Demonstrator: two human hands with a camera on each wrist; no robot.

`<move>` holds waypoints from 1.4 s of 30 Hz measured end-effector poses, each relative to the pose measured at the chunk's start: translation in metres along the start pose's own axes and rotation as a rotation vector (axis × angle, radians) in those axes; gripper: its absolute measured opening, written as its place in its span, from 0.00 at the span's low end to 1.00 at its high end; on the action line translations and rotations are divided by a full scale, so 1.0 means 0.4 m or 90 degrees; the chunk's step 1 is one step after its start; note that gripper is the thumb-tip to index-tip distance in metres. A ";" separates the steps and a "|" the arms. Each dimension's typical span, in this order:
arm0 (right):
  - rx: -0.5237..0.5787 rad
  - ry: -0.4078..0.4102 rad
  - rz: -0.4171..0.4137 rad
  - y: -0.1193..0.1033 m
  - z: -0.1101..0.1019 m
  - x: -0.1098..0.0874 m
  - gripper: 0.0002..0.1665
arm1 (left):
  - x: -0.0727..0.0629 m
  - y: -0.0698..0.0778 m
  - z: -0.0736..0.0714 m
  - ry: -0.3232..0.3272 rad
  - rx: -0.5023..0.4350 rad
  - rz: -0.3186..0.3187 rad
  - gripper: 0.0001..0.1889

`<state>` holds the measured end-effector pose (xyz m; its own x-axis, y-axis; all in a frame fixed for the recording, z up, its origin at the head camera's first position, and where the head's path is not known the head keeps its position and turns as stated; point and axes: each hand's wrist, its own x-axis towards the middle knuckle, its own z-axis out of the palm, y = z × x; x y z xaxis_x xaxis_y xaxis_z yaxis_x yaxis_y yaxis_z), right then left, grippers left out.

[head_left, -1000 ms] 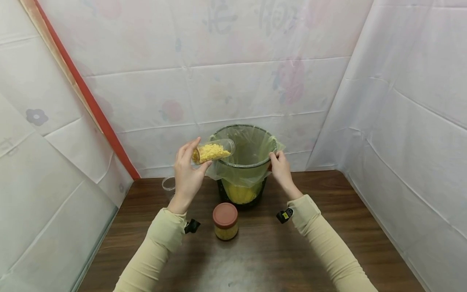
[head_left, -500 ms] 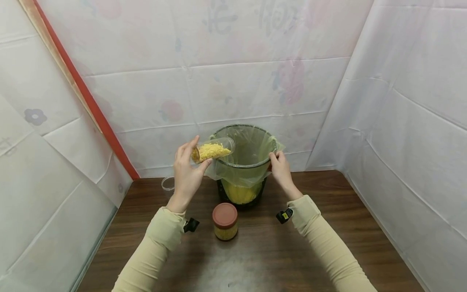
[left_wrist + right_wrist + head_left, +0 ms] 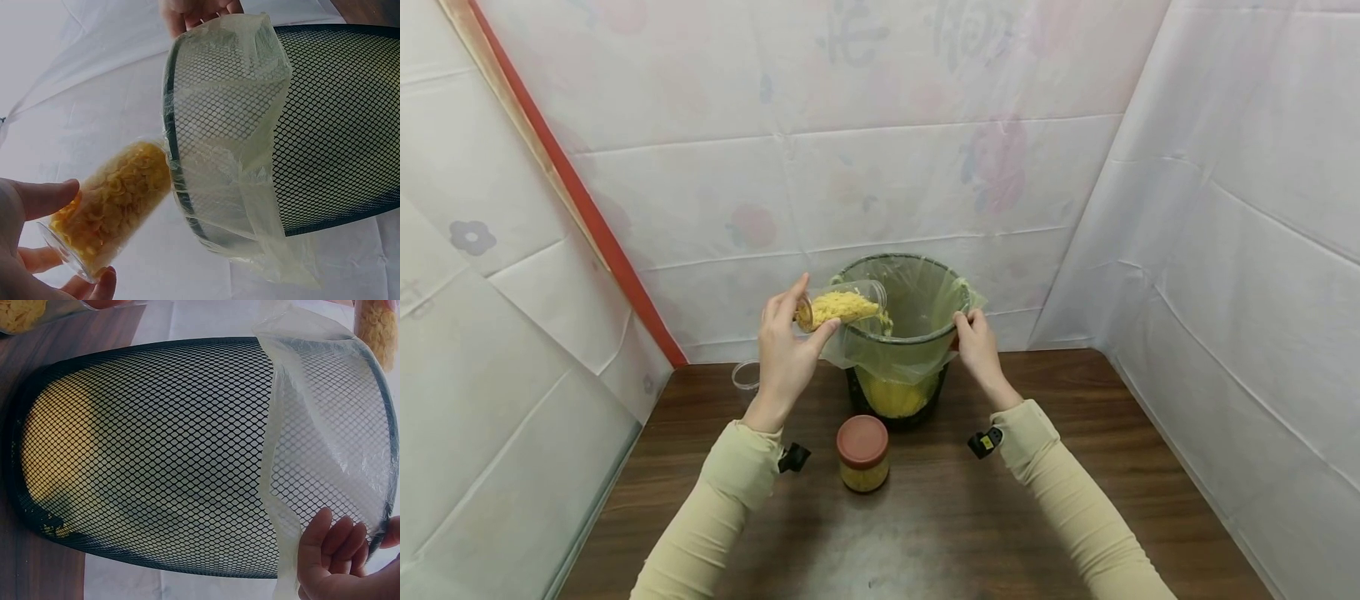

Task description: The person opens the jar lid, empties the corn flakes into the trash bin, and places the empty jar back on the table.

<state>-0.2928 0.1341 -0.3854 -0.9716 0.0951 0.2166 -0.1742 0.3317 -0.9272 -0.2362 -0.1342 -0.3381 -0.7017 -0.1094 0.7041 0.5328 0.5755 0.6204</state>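
Note:
My left hand (image 3: 786, 354) grips the base of a clear jar (image 3: 115, 209), thumb on one side and fingers on the other. The jar lies tipped nearly on its side, its mouth over the left rim of a dark mesh wastebasket (image 3: 175, 450). Small yellow pieces (image 3: 842, 307) fill its lower side, and a few are dropping from the mouth into the basket. A pale green plastic liner (image 3: 225, 125) is folded over the rim. At the basket's right side my right hand (image 3: 977, 346) pinches the rim and liner. More yellow shows through the basket's bottom.
A squat jar with a reddish lid (image 3: 862, 442) stands on the dark wooden table (image 3: 1000, 517) in front of the basket, with yellow contents. Left of it, partly behind my left wrist, is a clear round rim (image 3: 746, 375). White sheeting (image 3: 700, 200) encloses the back and sides.
The clear jar has tipped and shifted slightly right over the basket. Yellow pieces have slid to its mouth and begun to fall. My right hand stays at the rim.

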 end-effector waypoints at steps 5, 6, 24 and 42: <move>0.001 0.000 0.001 -0.005 0.001 -0.002 0.17 | 0.001 -0.002 0.001 0.001 -0.002 -0.001 0.37; 0.003 0.000 0.003 -0.005 0.001 -0.002 0.17 | 0.001 -0.003 0.001 0.001 -0.001 -0.002 0.37; -0.014 0.004 0.002 -0.004 0.001 0.000 0.16 | 0.009 0.005 0.001 -0.006 0.011 -0.013 0.37; -0.003 0.003 -0.004 -0.003 0.002 -0.002 0.16 | 0.011 0.009 0.003 0.008 0.013 -0.002 0.38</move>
<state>-0.2918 0.1328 -0.3848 -0.9697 0.0974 0.2239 -0.1797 0.3365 -0.9244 -0.2380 -0.1316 -0.3332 -0.6975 -0.1212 0.7062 0.5209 0.5911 0.6159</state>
